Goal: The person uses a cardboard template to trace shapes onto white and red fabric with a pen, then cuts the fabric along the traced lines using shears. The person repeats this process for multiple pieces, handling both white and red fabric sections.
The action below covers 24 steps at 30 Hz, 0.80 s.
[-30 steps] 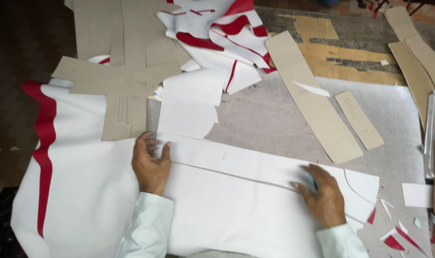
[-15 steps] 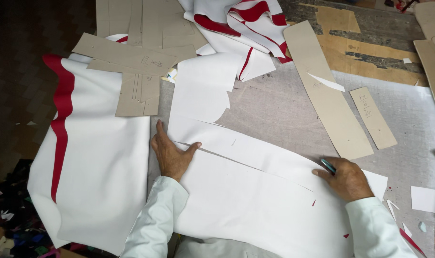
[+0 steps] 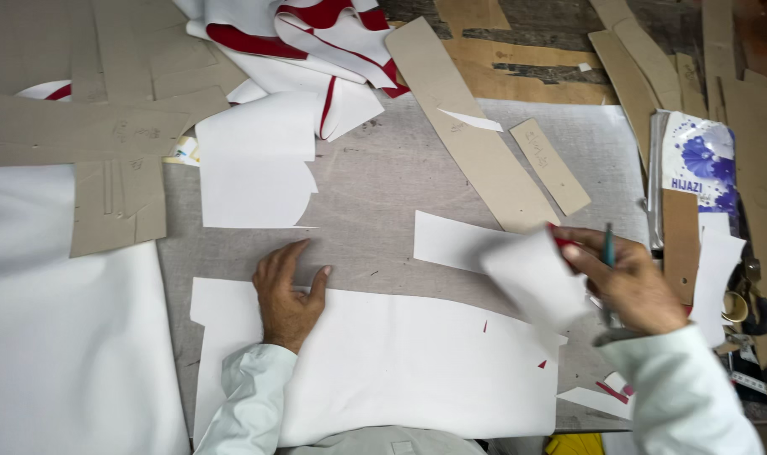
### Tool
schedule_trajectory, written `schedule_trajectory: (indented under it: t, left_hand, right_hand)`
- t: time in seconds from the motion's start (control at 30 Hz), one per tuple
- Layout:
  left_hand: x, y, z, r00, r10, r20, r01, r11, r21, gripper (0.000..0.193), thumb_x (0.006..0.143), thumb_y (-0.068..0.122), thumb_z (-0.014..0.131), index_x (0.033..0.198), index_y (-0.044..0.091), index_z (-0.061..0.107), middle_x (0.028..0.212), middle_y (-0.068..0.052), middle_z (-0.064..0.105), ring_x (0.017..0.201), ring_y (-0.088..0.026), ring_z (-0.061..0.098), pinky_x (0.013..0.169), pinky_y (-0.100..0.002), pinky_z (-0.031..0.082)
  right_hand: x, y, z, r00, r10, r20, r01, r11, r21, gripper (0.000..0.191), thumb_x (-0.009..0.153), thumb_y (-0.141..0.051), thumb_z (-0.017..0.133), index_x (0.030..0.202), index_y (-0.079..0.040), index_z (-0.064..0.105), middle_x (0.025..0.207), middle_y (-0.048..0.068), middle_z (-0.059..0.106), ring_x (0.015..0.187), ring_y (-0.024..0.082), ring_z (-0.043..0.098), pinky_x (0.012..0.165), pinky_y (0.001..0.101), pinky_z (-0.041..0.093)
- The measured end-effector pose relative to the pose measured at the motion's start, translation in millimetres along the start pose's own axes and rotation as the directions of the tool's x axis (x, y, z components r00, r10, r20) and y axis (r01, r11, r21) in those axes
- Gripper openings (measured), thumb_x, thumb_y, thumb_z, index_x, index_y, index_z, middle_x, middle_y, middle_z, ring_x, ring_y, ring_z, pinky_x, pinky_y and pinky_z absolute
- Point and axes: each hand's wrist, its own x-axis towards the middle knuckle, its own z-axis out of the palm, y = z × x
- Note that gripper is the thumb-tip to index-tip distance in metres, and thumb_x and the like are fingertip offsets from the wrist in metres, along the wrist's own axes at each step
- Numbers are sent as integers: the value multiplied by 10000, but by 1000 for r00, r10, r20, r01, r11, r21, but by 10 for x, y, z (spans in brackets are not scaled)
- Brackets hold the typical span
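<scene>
My left hand lies flat, palm down, fingers spread, pressing the top edge of the big white sheet on the grey worktable; it grips nothing. My right hand is raised near the table's right side, fingers closed on a cut white strip that runs left from the hand, its near end curling up and blurred. A teal pen-like tool sticks up between the same fingers, and something red shows at the fingertips; I can't tell what it is. The strip sits just above the big sheet's upper right corner, apart from it. Small red scraps lie on the sheet. A long cardboard template lies diagonally above the strip, a shorter cardboard piece beside it. A white cut piece with a curved edge lies upper left of my left hand. Red and white material is piled at the top. More cardboard patterns overlap at left, on a white sheet hanging off the table edge.
</scene>
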Motion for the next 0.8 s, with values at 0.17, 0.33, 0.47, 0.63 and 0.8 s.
schedule_trajectory:
  t: [0.17, 0.33, 0.47, 0.63, 0.8]
  left_hand:
    - [-40, 140, 116, 998, 33, 46, -26, 987, -159, 410, 903, 211, 786, 1286, 123, 668, 1227, -62, 723, 1216, -266, 631, 1113, -478, 432]
    - [71, 108, -39, 957, -267, 117, 292, 874, -388, 392, 882, 179, 743, 1264, 139, 666, 1275, -71, 680, 1235, -260, 648, 836, -394, 620]
    - [536, -135, -361, 957, -206, -203, 205, 978, -29, 508, 850, 125, 802, 1329, 81, 637, 1324, -183, 636, 1281, -390, 516, 934, -449, 564]
    - [1146, -495, -650, 929, -248, -275, 338, 872, 354, 862, 651, 268, 973, 1327, -54, 545, 1235, -335, 561, 1219, -505, 498, 953, -622, 476]
    - [1348, -511, -700, 787, -616, -18, 616, 784, 81, 577, 822, 147, 829, 1322, -4, 583, 1082, -158, 715, 1006, -268, 695, 933, -418, 574]
  right_hand:
    - [122, -254, 719, 901, -148, -409, -90, 856, -509, 684, 798, -431, 877, 1198, 81, 663, 987, 229, 733, 695, 276, 724, 639, 400, 592]
    - [285, -331, 1133, 947, -42, -318, -39, 969, -244, 477, 836, -277, 855, 1136, 56, 692, 883, 196, 769, 725, 236, 718, 691, 359, 581]
    - [577, -612, 887, 976, -100, -195, 189, 836, 515, 221, 914, -57, 733, 1127, -1, 734, 974, 77, 758, 811, 134, 683, 717, 245, 552]
    - [1152, -1074, 61, 727, -104, -679, 585, 613, 531, 210, 886, -15, 726, 1071, 17, 631, 983, 93, 765, 885, 219, 775, 832, 326, 677]
    - [1090, -918, 187, 462, -576, -674, 344, 817, -462, 455, 884, 11, 857, 1230, 142, 593, 1157, 254, 669, 936, 328, 707, 761, 410, 604]
